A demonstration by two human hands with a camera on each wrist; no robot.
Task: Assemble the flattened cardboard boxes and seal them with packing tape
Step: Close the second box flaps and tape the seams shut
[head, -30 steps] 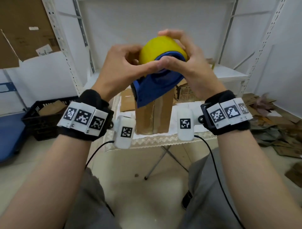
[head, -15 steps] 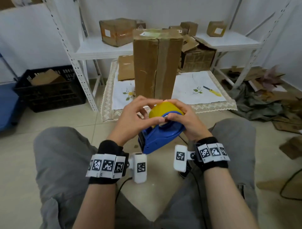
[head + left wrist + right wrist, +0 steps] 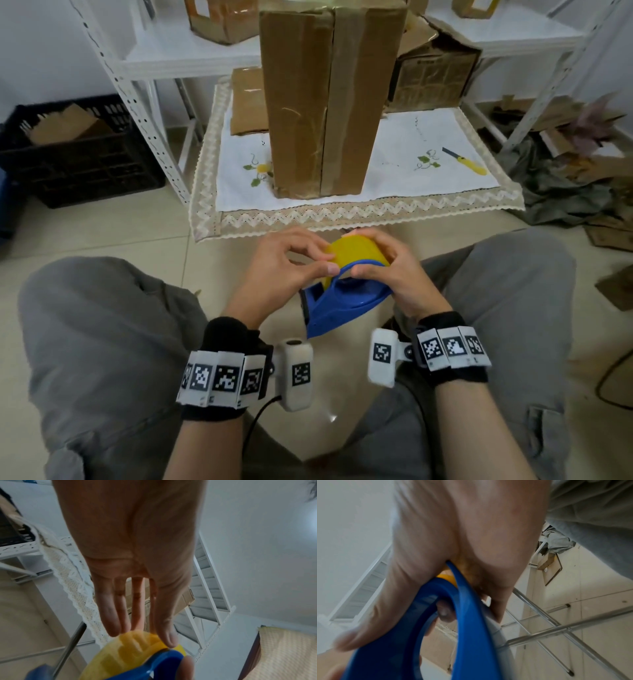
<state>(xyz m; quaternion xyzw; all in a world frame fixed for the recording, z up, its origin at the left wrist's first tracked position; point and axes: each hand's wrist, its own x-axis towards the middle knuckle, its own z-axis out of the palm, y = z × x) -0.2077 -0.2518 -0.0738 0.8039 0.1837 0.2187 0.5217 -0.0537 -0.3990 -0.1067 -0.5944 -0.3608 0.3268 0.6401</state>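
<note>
A tall cardboard box [image 3: 315, 102] stands upright on the cloth-covered table [image 3: 359, 214], with brown tape down its front seam. Between my knees I hold a blue tape dispenser [image 3: 342, 305] carrying a yellow tape roll [image 3: 359, 251]. My right hand [image 3: 383, 265] grips the dispenser, fingers over the roll and thumb on the blue frame [image 3: 467, 628]. My left hand [image 3: 308, 262] pinches the roll's left edge between thumb and fingertips. The left wrist view shows those fingertips [image 3: 113, 628] touching the yellow roll [image 3: 130, 653]. The tape's loose end is not visible.
A yellow utility knife [image 3: 466, 161] lies on the cloth at the right. Flattened cardboard [image 3: 248, 102] lies behind the box. A white shelf rack [image 3: 191, 58] holds more boxes. A black crate [image 3: 78, 150] stands on the left; cardboard scraps [image 3: 582, 154] lie on the floor to the right.
Both hands have brought the dispenser down from head height in front of the box to lap level. The grip on it looks the same, and the head view has tilted down.
</note>
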